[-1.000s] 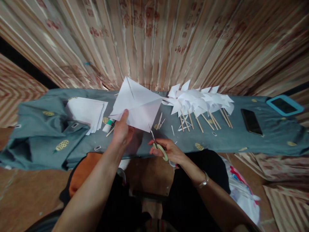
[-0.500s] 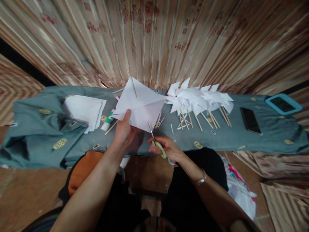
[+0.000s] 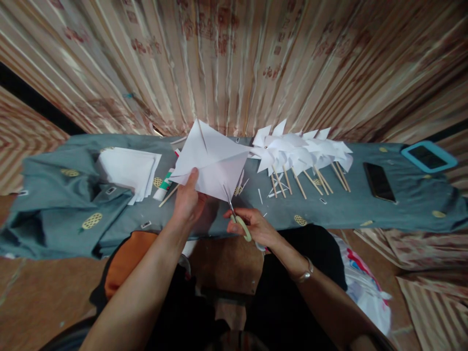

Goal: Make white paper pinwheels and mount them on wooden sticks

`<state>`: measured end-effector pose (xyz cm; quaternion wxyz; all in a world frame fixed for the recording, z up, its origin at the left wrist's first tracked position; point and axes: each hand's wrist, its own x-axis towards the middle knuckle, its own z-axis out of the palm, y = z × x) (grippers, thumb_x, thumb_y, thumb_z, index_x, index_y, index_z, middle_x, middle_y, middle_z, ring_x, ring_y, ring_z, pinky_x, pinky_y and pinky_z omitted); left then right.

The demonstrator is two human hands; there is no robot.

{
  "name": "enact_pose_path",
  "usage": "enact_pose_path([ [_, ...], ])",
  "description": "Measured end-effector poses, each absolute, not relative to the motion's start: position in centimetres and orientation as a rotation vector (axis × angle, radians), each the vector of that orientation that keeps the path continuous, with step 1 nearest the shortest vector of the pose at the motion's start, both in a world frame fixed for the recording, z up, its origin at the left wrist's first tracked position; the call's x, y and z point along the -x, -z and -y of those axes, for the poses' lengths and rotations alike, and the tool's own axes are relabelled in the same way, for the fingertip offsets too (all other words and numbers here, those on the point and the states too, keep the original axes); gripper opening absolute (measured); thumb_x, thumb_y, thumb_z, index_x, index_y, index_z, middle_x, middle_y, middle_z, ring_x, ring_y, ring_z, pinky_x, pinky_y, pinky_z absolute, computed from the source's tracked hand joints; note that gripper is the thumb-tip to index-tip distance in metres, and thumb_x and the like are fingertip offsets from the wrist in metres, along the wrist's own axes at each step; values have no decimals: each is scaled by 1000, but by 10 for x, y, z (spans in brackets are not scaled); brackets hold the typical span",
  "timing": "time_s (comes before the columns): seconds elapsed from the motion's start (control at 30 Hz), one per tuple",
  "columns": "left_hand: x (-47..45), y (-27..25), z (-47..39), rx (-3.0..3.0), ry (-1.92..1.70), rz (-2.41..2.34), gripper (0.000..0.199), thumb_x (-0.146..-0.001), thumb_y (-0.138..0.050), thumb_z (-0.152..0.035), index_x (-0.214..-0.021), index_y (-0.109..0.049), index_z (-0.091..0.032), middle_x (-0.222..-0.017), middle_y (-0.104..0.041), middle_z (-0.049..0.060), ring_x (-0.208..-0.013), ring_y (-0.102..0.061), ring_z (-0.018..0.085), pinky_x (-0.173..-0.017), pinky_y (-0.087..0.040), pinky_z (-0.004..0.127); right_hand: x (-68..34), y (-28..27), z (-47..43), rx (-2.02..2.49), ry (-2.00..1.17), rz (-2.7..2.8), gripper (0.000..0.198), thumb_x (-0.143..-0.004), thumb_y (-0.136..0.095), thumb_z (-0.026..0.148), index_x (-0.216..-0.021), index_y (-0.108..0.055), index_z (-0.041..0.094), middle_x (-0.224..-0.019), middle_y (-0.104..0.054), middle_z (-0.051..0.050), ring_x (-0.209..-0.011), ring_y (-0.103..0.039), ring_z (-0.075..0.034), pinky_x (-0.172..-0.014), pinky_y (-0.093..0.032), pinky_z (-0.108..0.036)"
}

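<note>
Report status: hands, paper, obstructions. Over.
Left grip on white paper sheet, thumb on top. Right grip holding scissors, blades at sheet's near corner. Paper pinwheels off to the right; nothing seen blocking scissors.

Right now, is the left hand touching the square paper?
Touching: the head view shows the left hand holding the square paper, its thumb lying on top.
</note>
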<state>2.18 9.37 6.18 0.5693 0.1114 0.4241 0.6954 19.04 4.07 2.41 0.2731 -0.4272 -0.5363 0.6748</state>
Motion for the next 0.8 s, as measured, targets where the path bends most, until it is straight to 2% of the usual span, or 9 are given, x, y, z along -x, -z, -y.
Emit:
enact_pose_path([
  [0.27, -21, -64, -94, -260, -1634, -976, 30, -93, -53, -12, -120, -62, -21, -115, -72, 4, -107, -68, 15, -94, -54, 25, -192, -29, -40, 1158, -1807, 1505, 58, -66, -75, 62, -100, -67, 16, -80, -72, -3, -66, -62, -13, -64, -47, -25],
  [0.67, -17, -63, -94, -289, -1626, -980, 24, -94, -52, -13, -114, -64, -19, -105, -75, 1, -112, -65, 16, -95, -53, 26, -193, -28, -39, 1179, -1792, 1527, 56, -68, -74, 61, -100, -67, 16, -81, -71, -3, -67, -62, -13, -64, -47, -25],
  [0.8, -20, -62, -93, -294, -1641, -979, 25, -93, -53, -13, -116, -64, -18, -112, -74, 4, -110, -66, 16, -94, -53, 24, -192, -28, -39, 1175, -1797, 1507, 56, -66, -76, 60, -99, -67, 16, -81, -72, -3, -68, -63, -13, -66, -48, -26],
])
